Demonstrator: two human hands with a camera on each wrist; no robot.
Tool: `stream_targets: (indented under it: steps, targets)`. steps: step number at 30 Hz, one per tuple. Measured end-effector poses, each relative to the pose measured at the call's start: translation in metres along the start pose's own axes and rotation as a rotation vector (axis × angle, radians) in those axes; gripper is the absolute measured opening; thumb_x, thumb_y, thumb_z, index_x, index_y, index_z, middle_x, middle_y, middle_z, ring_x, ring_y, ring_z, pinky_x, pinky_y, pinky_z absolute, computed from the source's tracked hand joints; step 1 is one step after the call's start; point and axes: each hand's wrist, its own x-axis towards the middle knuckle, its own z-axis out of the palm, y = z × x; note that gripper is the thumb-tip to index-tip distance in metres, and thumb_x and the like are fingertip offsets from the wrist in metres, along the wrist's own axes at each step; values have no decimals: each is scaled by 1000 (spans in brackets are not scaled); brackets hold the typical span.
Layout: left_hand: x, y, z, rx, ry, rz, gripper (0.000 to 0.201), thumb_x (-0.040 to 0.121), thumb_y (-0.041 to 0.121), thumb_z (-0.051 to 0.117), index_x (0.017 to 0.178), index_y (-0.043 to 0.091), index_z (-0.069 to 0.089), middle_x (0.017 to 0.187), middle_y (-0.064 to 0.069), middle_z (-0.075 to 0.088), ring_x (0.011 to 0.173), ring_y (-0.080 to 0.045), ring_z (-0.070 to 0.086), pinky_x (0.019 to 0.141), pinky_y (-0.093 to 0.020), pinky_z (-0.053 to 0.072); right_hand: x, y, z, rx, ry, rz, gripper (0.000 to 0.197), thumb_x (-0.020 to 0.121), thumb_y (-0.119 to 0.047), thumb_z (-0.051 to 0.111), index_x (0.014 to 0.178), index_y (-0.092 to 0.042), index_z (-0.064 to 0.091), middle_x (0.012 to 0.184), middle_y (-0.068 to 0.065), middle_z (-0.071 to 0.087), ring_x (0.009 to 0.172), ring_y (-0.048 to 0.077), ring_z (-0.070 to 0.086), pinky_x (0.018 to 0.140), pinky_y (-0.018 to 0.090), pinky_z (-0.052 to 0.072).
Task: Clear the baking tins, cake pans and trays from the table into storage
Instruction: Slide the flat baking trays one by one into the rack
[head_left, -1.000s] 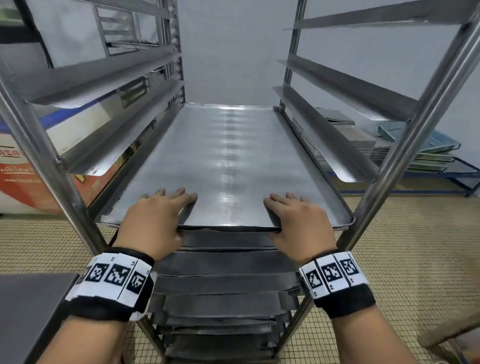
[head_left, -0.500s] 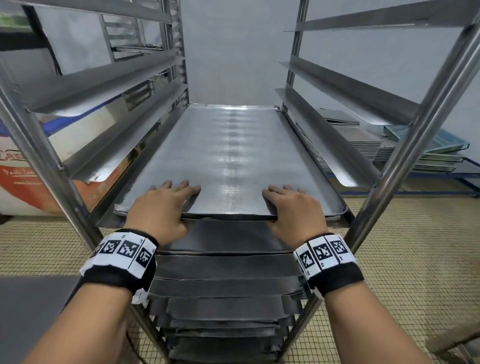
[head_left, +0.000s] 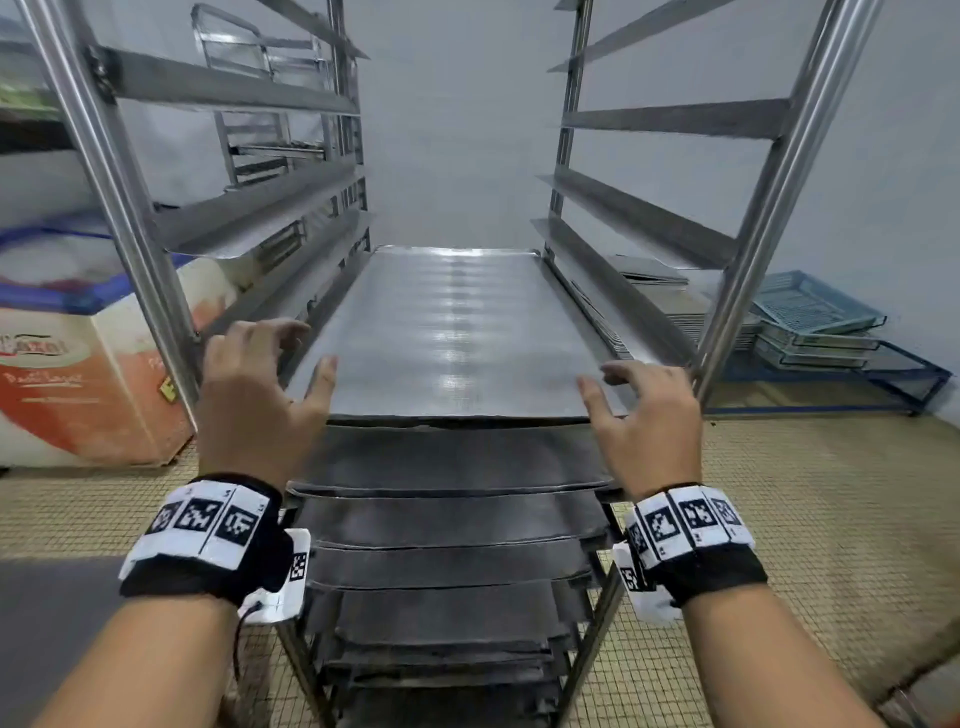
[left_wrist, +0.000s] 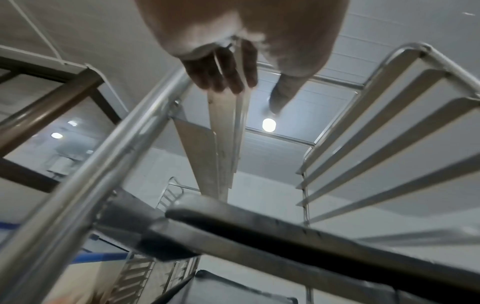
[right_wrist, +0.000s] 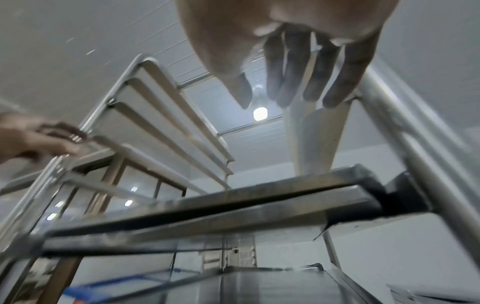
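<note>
Baking tray seated on rack runners; left hand and right hand spread, holding nothing, above its near edge.

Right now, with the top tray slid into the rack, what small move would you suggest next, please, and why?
Probably draw both hands back and turn away for the next item. The baking tray lies level on the rack runners, its near edge about flush with the trays below, and the left hand and right hand hover open, gripping nothing.

A flat metal tray sits in a steel rack. Left hand and right hand hover with loose fingers at its near corners.
</note>
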Motion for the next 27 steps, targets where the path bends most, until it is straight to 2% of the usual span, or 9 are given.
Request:
stream_targets:
  steps: [3,4,6,10,12,15,20,23,27]
  targets:
    - [14,-21,-19,97,135,-362,68,80,48,64,133,10,43,133,-18,47,123,-37,46,104,-52,40,11,9,-21,73,204,214,45,86,-37,68,120,-11,54,121,7,51,116,25,44,99,37,41]
    - [21,-30,-24,130,156,-481,76,77,54,61,136,11,39,138,-19,44,128,-39,43,106,-56,38,17,13,-27,97,240,282,54,85,-36,69,127,-10,48,128,9,46,121,25,40,104,39,39]
    - [36,-43,-31,87,134,-574,75,74,56,60,133,13,41,134,-19,49,125,-40,49,104,-57,41,32,18,-35,108,243,353,71,85,-34,70,142,-8,35,140,14,38,131,28,35,110,41,33]
    - [62,-45,-39,-42,41,-496,25,83,28,68,101,13,60,106,-21,68,101,-41,64,91,-50,51,60,22,-31,45,194,384,54,91,-31,65,133,-5,44,133,16,47,125,34,47,107,43,38]
    - [71,-47,-35,-48,70,-517,30,87,27,64,108,6,60,108,-25,67,103,-44,62,90,-50,49,68,23,-26,45,248,373,45,92,-27,61,126,-1,47,127,17,49,118,36,51,102,43,41]
    - [71,-48,-19,-80,156,-504,43,97,30,54,121,-5,48,111,-32,61,101,-48,59,84,-52,46,74,31,-14,94,314,319,36,95,-21,56,119,3,45,118,22,52,107,38,54,91,44,44]
    - [70,-60,-2,-133,267,-420,43,96,35,48,113,-5,46,99,-32,60,87,-48,58,69,-49,43,78,45,-1,165,385,275,37,97,-28,51,117,2,43,91,24,61,76,40,61,66,48,52]
    - [73,-66,5,-140,307,-425,43,94,38,46,111,-1,47,96,-28,61,84,-44,60,71,-51,49,81,52,6,199,440,259,36,95,-24,53,117,3,46,83,16,59,69,32,59,64,45,53]
    - [80,-71,19,-142,339,-436,47,89,46,43,110,5,51,94,-23,63,84,-43,61,74,-53,52,90,58,18,205,486,273,29,94,-23,53,111,0,48,83,16,62,70,36,63,64,42,53]
